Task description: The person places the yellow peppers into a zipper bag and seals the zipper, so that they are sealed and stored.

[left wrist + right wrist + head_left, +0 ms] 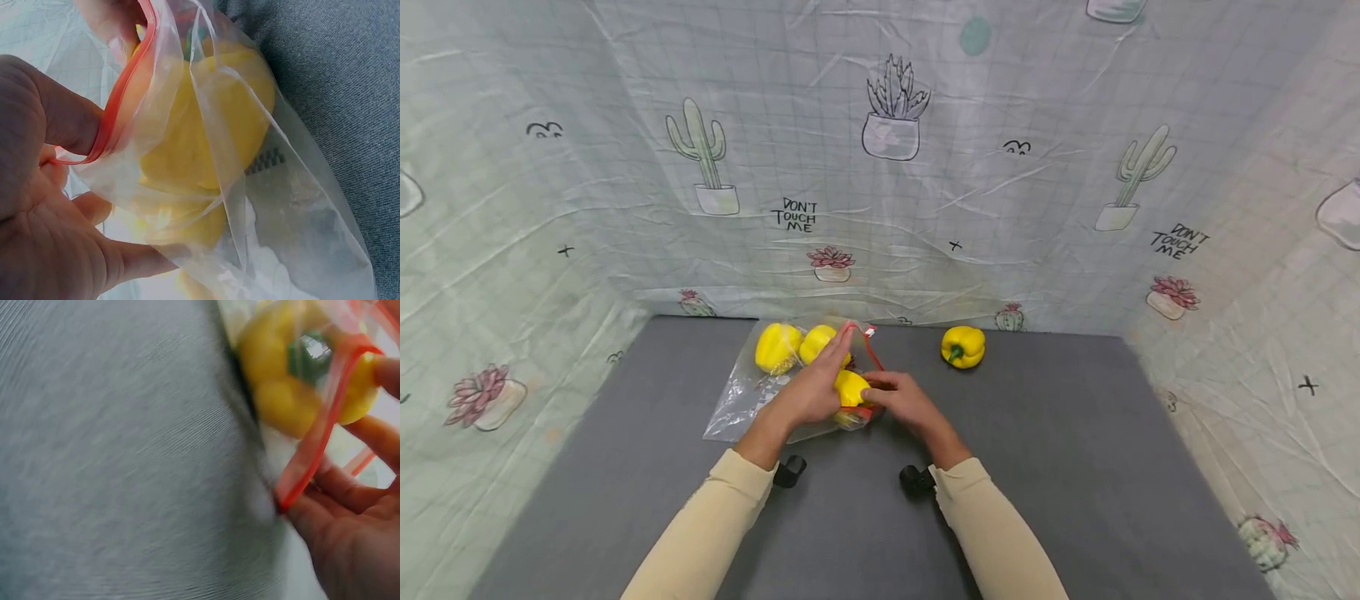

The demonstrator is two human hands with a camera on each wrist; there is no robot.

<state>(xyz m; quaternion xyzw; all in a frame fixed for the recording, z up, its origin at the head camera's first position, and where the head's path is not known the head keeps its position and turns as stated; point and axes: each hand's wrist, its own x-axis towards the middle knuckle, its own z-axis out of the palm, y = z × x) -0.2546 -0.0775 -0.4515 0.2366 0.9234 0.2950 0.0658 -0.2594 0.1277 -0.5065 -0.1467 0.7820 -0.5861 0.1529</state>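
The yellow bell pepper [852, 388] is gripped by the right hand [910, 404] at the mouth of a red-rimmed plastic bag [730, 423], partly covered by fingers, pretty blurry up close. The rim [119, 103] is touched by the left hand [812, 392], fingers straight; one bagged pepper [817, 340]'s half hidden behind it. Decent room's offered rightward by the grey tabletop [1060, 450], a loose pepper [963, 347] parked near its far edge [1052, 335].

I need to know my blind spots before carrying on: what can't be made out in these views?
- Head: the left side of the yellow pepper that the right hand holds, hidden by the left hand.
- Head: the white piece by the bag, too small to identify.
- Left wrist: most of the right hand, cut off by the top edge.
- Right wrist: the green stem's detail, blurred.
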